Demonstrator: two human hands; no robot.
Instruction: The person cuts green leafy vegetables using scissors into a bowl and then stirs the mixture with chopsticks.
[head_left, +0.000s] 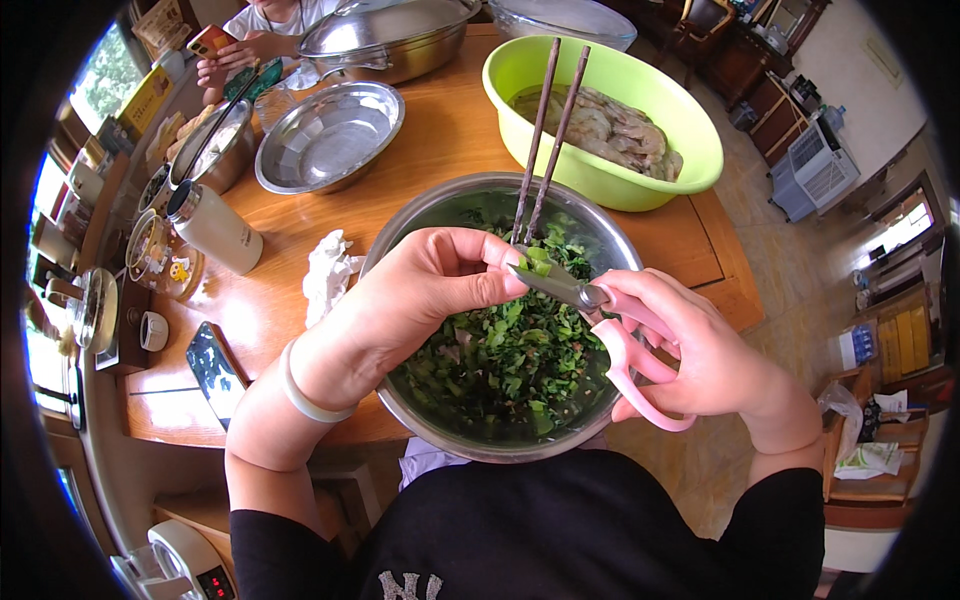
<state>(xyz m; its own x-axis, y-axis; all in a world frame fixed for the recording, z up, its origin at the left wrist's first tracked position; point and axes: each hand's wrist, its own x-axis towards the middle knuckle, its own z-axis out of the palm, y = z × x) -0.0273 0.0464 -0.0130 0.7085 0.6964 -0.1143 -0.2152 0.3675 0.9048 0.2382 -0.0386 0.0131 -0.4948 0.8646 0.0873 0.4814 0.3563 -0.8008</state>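
My left hand (442, 285) pinches a small piece of green leafy vegetable (536, 262) between thumb and fingertips. In my right hand (690, 352) are scissors with pink handles (626, 367), their metal blades around the green piece beside my left fingertips. Both hands are above a large stainless steel bowl (420, 435) of chopped greens (510, 352). Two dark wooden chopsticks (544, 150) stand tilted in the bowl, leaning against its far side. Beyond it, a lime-green plastic basin (517, 124) holds raw shrimp (607, 135).
An empty steel basin (330, 139), a white bottle (217, 229), crumpled tissue (328, 277) and a phone (215, 371) lie to the left on the wooden table (442, 112). Behind stands a lidded steel pan (390, 45). At the far left, another person (262, 37) holds a phone.
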